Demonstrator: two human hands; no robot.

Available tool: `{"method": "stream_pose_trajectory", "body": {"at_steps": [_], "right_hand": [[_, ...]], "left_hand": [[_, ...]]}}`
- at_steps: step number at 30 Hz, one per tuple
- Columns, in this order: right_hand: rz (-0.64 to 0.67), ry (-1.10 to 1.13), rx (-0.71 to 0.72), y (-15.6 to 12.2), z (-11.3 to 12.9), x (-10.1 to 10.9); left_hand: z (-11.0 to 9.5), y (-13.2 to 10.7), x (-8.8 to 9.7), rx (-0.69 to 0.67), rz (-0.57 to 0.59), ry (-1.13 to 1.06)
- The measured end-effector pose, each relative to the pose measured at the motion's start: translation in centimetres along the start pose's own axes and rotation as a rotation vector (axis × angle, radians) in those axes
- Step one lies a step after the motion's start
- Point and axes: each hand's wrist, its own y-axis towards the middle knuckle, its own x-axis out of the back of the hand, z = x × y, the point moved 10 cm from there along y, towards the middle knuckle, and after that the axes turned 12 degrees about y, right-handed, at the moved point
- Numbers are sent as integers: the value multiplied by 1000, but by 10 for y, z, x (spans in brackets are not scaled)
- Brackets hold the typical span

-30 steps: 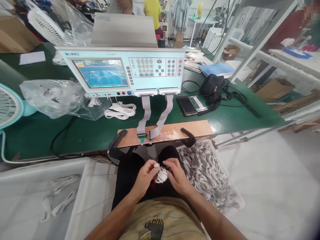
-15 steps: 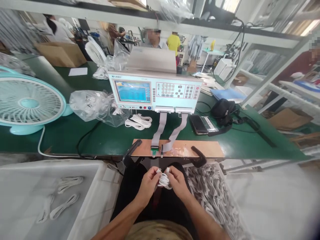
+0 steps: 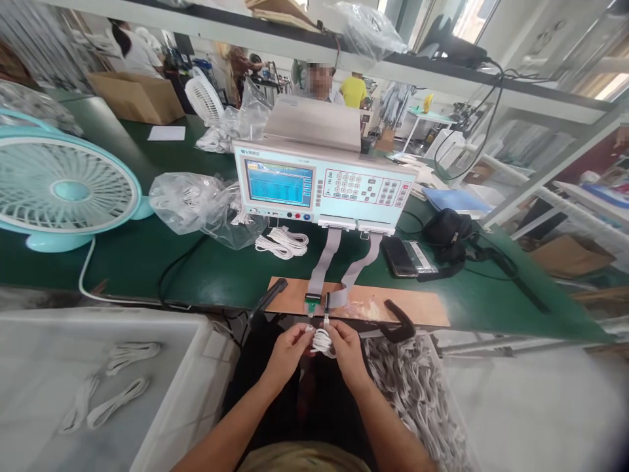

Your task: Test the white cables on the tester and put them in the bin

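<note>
A coiled white cable (image 3: pixel 322 341) is between my two hands, just in front of the bench edge. My left hand (image 3: pixel 289 347) pinches one of its end plugs, close below the small green circuit board (image 3: pixel 313 306). My right hand (image 3: pixel 348 351) grips the other plug, which meets or nearly meets the black connector (image 3: pixel 327 301) of the right ribbon cable; whether it is seated I cannot tell. Both grey ribbon cables (image 3: pixel 327 262) run down from the tester (image 3: pixel 324 187) with a lit blue screen. They end on a wooden board (image 3: pixel 417 308) along the bench edge.
Black clamps (image 3: pixel 268 301) hold the board's ends. A white bin (image 3: pixel 196 347) with several coiled cables stands left; a container of many grey-white cables (image 3: pixel 413 380) stands right. A turquoise fan (image 3: pixel 69 190), a bundled white cable (image 3: pixel 282 242) and a phone (image 3: pixel 400 257) are on the bench. People are beyond.
Both hands have moved the coiled cable up toward the board's connectors, the right plug now at the black connector. The camera view has shifted slightly.
</note>
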Motion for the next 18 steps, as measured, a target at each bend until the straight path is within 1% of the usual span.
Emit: {"method": "stream_pose_trajectory", "body": {"at_steps": [3,5,7,10,12,18], "right_hand": [[-27,74,-66,1,-6,1],[-66,190,-143,2,-16,2],[-92,285,-196,4,-24,2],[-92,344,-218,6,-27,0],[-94,347,-222,7,-27,0],[-59,293,-199,7,-22,1]], "left_hand": [[-11,4,0,-97,72,81],[-18,6,3,-133,86,128],[-27,7,7,-170,67,186],[-38,9,13,-249,5,293],[-38,10,15,-269,-39,328],[-23,16,17,-179,-125,233]]}}
